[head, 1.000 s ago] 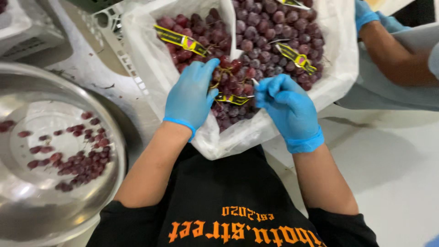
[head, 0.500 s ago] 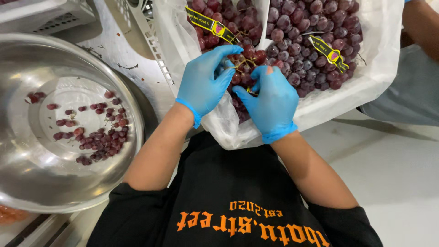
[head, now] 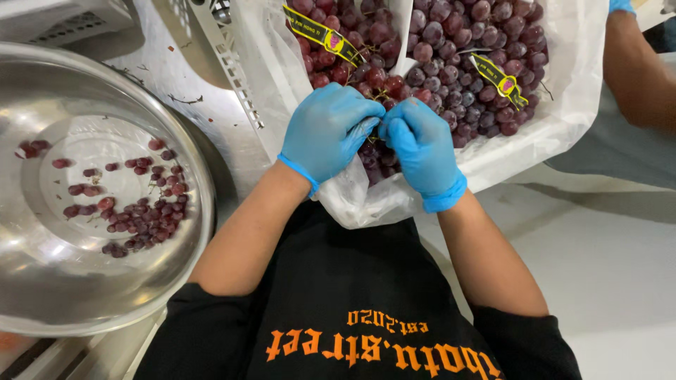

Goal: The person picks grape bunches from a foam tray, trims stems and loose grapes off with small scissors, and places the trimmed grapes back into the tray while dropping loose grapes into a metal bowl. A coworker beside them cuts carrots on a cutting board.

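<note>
At the near edge of the white crate (head: pixel 246 105), both hands are working in blue gloves. The left hand (head: pixel 327 130) is curling down over the red grapes (head: pixel 422 49), its fingers pinching at a small cluster just where the clear plastic liner (head: pixel 366 200) is folding over the crate's rim. The right hand (head: pixel 422 151) is sitting just beside it, fingertips meeting those of the left, also closing on the same bit of grapes and stem. What exactly is lying between the fingertips is too hidden to tell beyond dark grapes and a thin stem.

The grapes are filling the lined crate in heaped bunches, with yellow paper tags (head: pixel 501 79) lying across them. To the left, a big steel bowl (head: pixel 42 281) is sitting on the worktop (head: pixel 211 119), holding a thin scatter of loose grapes (head: pixel 134 211) toward its middle and a few apart near the far left. Bits of stem are lying on the worktop between bowl and crate.

At upper right, another person's forearm (head: pixel 637 70) is reaching along the crate's far side, a blue glove showing at the top edge.
</note>
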`<action>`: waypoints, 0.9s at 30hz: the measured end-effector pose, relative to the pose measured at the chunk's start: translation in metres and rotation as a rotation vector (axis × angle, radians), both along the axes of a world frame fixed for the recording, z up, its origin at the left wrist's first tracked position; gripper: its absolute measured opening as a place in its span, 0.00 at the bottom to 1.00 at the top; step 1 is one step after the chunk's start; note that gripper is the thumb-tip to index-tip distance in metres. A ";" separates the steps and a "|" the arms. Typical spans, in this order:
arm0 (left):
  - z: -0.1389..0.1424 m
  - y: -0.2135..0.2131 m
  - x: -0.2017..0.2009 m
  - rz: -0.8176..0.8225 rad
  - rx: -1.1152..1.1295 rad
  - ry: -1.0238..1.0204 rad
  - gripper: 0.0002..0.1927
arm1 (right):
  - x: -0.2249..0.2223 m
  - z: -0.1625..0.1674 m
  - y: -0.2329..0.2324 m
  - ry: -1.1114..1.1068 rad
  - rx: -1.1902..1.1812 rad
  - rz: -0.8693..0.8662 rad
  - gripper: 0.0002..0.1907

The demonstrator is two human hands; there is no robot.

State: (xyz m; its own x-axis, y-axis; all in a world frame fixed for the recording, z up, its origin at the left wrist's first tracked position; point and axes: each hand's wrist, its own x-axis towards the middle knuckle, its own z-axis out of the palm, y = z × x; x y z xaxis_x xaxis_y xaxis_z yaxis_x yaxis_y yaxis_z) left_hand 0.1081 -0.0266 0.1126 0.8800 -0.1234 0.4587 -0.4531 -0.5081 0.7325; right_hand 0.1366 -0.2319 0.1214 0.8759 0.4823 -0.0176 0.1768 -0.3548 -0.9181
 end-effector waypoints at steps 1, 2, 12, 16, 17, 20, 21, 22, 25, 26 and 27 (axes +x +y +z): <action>0.000 -0.002 0.000 -0.011 -0.012 0.016 0.06 | 0.002 0.000 0.000 -0.034 -0.072 0.001 0.07; -0.001 -0.003 0.001 -0.022 -0.025 0.038 0.05 | 0.003 0.000 0.001 -0.062 -0.144 0.001 0.08; -0.008 -0.012 0.028 -0.176 -0.142 0.242 0.05 | 0.014 0.008 -0.003 -0.471 -0.236 -0.048 0.06; -0.012 -0.013 0.044 0.004 -0.077 0.173 0.03 | 0.008 0.038 0.002 -0.366 -0.040 -0.104 0.07; -0.013 -0.012 0.045 0.105 -0.030 0.128 0.02 | 0.003 0.051 0.000 -0.424 0.025 -0.094 0.08; -0.013 -0.003 0.043 -0.016 -0.634 0.676 0.04 | -0.007 0.087 -0.011 -0.370 0.307 -0.107 0.09; -0.014 -0.002 0.043 -0.066 -0.679 0.677 0.05 | -0.005 0.091 -0.013 -0.269 0.353 -0.124 0.11; -0.015 -0.002 0.043 -0.117 -0.730 0.684 0.06 | -0.004 0.094 -0.016 -0.168 0.400 -0.147 0.13; -0.020 -0.004 0.042 -0.145 -0.898 0.723 0.08 | 0.015 0.076 -0.018 0.227 0.517 -0.179 0.14; -0.021 -0.005 0.043 -0.136 -0.957 0.739 0.09 | 0.016 0.064 -0.016 0.341 0.559 -0.188 0.14; -0.023 -0.006 0.042 -0.119 -1.015 0.746 0.09 | 0.015 0.054 -0.015 0.316 0.350 -0.222 0.14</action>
State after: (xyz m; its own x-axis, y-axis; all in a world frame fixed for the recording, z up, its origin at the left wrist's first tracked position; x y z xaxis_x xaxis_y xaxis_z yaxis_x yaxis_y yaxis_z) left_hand 0.1502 -0.0331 0.0896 0.9725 -0.1038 -0.2085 0.2329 0.4461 0.8641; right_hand 0.1516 -0.2465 0.1752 0.9358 0.3096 -0.1685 -0.1724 -0.0149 -0.9849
